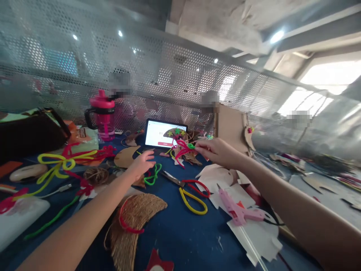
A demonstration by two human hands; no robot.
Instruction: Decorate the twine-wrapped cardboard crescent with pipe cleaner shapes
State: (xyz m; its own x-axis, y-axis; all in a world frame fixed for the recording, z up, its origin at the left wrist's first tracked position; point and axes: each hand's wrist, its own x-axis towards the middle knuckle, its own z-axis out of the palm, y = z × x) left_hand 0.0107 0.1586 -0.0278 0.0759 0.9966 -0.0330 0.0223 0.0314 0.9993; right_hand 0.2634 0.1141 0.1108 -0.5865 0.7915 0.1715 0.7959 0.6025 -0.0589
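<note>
Above the table (169,241), toward its far edge, fingers of the left hand (141,165) were held slightly spread; by the right hand (216,151), a pink bow (184,149) was pinched at its green end, probably sparing its loops.

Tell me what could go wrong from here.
The scissors lie with their tips toward the left hand, so a stray reach might catch a blade. The pink glue gun lies on white paper; if hot, which I can't tell, it could burn a passing arm. The pink-and-green pipe-cleaner piece pinched in the right hand could bend.
</note>
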